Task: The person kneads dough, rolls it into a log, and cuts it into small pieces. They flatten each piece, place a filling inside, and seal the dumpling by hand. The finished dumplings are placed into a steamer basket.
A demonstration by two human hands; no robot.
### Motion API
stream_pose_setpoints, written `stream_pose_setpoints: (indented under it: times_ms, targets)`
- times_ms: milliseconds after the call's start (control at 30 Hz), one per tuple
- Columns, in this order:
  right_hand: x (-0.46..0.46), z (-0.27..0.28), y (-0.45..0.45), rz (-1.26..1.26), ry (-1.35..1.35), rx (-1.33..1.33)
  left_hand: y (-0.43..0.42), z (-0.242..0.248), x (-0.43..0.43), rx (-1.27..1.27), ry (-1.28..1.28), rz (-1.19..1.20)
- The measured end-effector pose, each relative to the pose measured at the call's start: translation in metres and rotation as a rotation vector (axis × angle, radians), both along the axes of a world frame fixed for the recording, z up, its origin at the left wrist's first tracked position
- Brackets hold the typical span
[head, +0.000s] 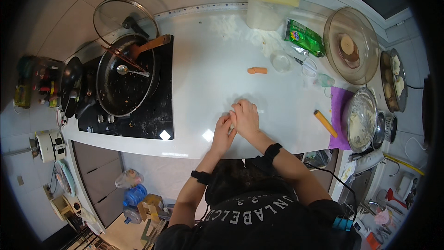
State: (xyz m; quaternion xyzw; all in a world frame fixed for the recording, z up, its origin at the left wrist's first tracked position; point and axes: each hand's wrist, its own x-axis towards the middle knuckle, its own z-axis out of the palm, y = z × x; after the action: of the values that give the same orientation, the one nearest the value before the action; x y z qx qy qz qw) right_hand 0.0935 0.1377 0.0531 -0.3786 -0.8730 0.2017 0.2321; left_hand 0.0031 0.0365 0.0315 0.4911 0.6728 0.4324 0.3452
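Above the near part of the white countertop point(201, 90), my left hand point(223, 132) and my right hand point(245, 118) meet with their fingertips together. Whether something small is between the fingers is hidden. Beyond the hands lie orange sausage pieces point(257, 71), end to end. To the right, a wooden rolling pin point(325, 123) rests beside a purple cloth point(338, 111). A metal bowl point(361, 119) with pale dough in it stands partly on that cloth. Loose flour point(225, 26) is scattered at the back.
On the left, a frying pan point(121, 93) holding a spoon point(133, 72) stands on the black cooktop point(164, 111), with a glass lid behind. A yellow-lidded container point(267, 10), green packet point(305, 37), clear cup point(281, 61), scissors point(308, 66) and glass dish point(329, 48) stand back right.
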Motion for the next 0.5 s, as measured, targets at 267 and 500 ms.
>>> stream_pose_setpoints:
  times_ms: [267, 500]
  targets:
    - [-0.049, -0.046, 0.059, 0.148, -0.009, 0.063, 0.042, -0.016, -0.029, -0.135, 0.214, 0.197]
    - [-0.057, -0.005, 0.068, 0.233, -0.345, -0.511, 0.031, 0.000, -0.037, -0.172, 0.082, 0.081]
